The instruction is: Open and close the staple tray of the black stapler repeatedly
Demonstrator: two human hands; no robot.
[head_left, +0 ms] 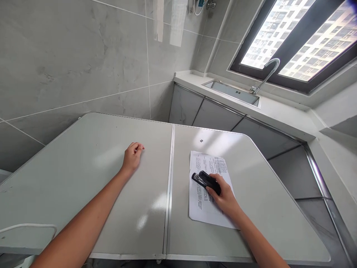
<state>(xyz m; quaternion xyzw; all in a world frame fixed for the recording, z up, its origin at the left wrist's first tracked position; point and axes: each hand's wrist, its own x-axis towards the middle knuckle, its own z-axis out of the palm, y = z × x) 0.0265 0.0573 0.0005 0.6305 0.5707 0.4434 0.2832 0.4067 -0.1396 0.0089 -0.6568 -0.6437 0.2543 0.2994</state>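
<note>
Gripping the black stapler (206, 181), our right hand (226, 200) has it pinched near the 4 o'clock end, the thumb along the lower side and the fingers (221, 179) over the top, while the forked end points away toward 10 o'clock. Its long axis therefore runs from 10 to 4 o'clock, roughly in line with the right forearm. The two arms of the stapler look spread at that far end. It sits over the middle of the printed paper (208, 216), though whether it presses on the print or hangs just above, we cannot tell; nor can we count the sheets. Our left hand (132, 157) lies well apart at about 9 to 10 o'clock from the stapler, beyond the metal strip (169, 186) that divides the desk (263, 186). Its fingers are half curled, and we cannot tell whether they are closed up or merely slack; nothing shows in them. The right is plainly the nearer hand to both stapler and paper. At 12 o'clock from the stapler, past the paper's far edge, lie small dark bits (201, 140), too tiny to identify.
</note>
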